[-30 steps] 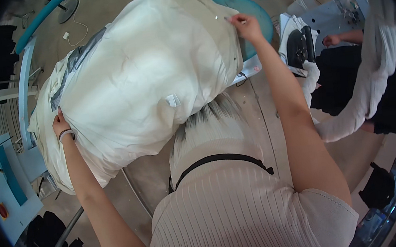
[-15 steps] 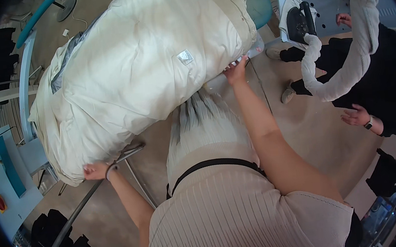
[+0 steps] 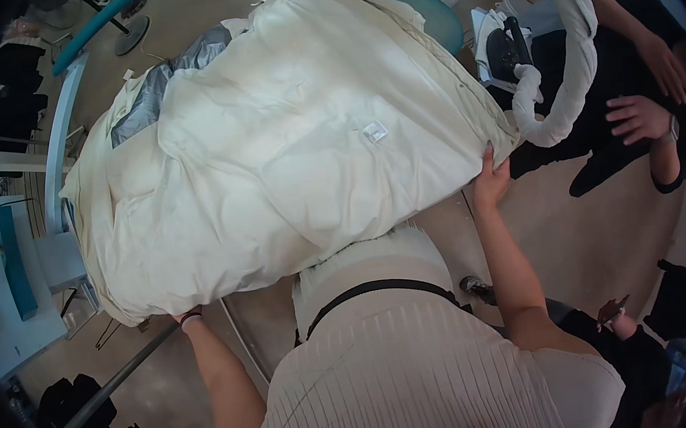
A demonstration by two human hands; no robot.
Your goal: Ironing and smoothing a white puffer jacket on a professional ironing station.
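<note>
A large cream padded garment (image 3: 293, 136), puffed out and creased, lies spread across a pressing table in front of me. A small pale label (image 3: 374, 131) sits on its right half, and a grey shiny patch (image 3: 139, 106) shows at the upper left. At the garment's right near corner, my right hand (image 3: 492, 182) is closed round the edge, one finger lying on top of the fabric. My left hand (image 3: 183, 316) reaches under the left near edge; the cloth covers its fingers.
An iron (image 3: 509, 46) with a white-wrapped hose (image 3: 576, 81) stands at the right. Next to it is another person in black, one hand (image 3: 640, 117) raised. A person at the lower right holds a phone (image 3: 616, 309). A control box (image 3: 7, 274) and grey rail (image 3: 110, 385) lie left.
The garment has shifted right and nearer to me, showing more of the grey patch. My right hand has moved right and down to its corner; my left hand has slipped under its edge.
</note>
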